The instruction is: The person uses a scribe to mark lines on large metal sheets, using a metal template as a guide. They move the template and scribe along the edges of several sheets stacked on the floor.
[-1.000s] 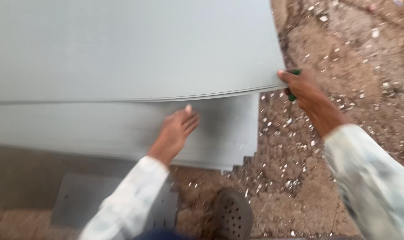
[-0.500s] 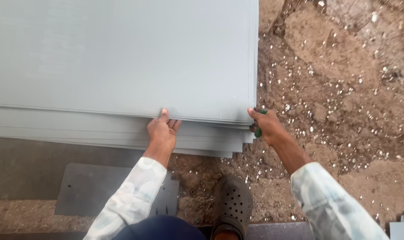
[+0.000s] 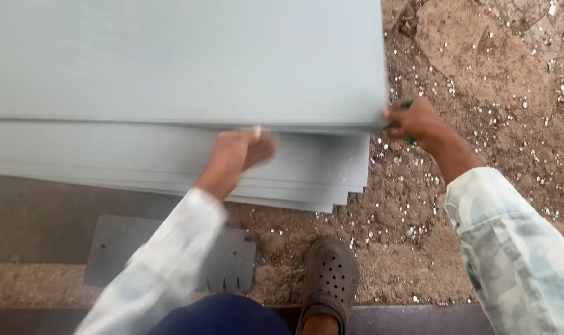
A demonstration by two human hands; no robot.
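Dirt ground strewn with small pale pebbles (image 3: 480, 80) fills the right of the frame; a grey perforated clog (image 3: 328, 279) stands at bottom centre beside a dark flat metal plate with a toothed edge (image 3: 117, 248). A stack of large flat grey sheets (image 3: 170, 161) spans the upper left, cut off by the frame. The right hand (image 3: 415, 121) pinches the top grey sheet (image 3: 183, 56) at its right corner, a green object half hidden behind it. The left hand (image 3: 238, 152), blurred, sits under the lifted edge; its grip is unclear. Compared with half a second ago, the top sheet's near edge is raised clear of the stack.
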